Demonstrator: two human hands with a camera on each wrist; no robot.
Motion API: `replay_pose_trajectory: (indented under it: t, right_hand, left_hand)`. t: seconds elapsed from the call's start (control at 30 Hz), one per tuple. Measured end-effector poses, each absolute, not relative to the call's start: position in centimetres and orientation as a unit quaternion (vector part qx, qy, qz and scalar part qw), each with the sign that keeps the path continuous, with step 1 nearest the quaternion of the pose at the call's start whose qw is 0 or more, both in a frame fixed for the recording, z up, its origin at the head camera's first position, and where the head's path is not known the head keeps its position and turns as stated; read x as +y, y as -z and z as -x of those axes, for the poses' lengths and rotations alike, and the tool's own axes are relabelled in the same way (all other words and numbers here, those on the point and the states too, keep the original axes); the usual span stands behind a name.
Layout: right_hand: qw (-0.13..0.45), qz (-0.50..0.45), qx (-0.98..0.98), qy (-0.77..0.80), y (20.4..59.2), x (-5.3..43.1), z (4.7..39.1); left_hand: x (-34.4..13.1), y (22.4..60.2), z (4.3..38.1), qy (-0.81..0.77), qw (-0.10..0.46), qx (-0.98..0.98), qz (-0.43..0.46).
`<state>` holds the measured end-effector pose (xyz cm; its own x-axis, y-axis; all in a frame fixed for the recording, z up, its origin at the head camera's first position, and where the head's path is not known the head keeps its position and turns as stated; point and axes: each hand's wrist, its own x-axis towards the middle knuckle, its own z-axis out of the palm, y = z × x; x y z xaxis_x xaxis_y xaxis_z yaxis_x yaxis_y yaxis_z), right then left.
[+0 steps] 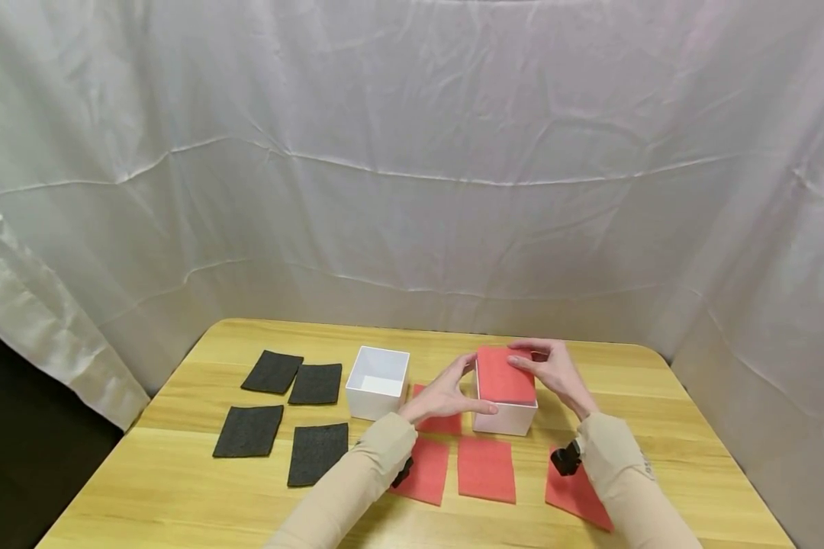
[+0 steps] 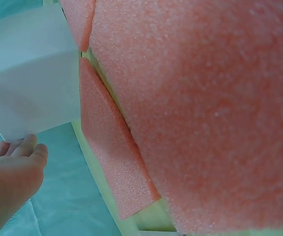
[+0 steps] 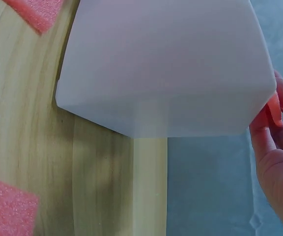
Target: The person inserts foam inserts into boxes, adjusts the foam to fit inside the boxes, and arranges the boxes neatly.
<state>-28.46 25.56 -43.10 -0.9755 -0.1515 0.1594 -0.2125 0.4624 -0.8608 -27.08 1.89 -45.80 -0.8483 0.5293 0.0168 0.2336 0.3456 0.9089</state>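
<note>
A white open-topped box (image 1: 504, 419) stands on the right half of the wooden table, with a red foam sheet (image 1: 500, 377) lying over its opening. My left hand (image 1: 442, 395) holds the box's left side, the thumb across the front wall and the fingers toward the back. At the far right corner my right hand (image 1: 552, 370) pinches the foam sheet by its edge. The right wrist view shows this foam edge (image 3: 275, 109) between thumb and fingers, beside the box wall (image 3: 171, 64). How deep the sheet sits in the box is hidden.
A second white box (image 1: 378, 381) sits to the left with its open top up. Several black foam sheets (image 1: 249, 431) lie on the table's left. More red foam sheets (image 1: 486, 469) lie in front of and beside the right box, some partly under my forearms. A curtain (image 1: 412, 229) hangs behind.
</note>
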Motion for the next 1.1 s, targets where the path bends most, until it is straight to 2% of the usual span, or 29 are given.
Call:
replay_pose_trajectory:
  t: [0.27,1.1]
  right_hand:
    - [0.020,-0.117,-0.859,-0.499,43.05,25.51,28.29]
    - [0.065,-0.219,-0.900,-0.371,43.15,25.47,28.41]
  left_hand:
    - [1.95,45.57,26.96,-0.515,0.143,0.811,-0.236]
    - [1.89,45.60,27.08,-0.510,0.156,0.814,-0.228]
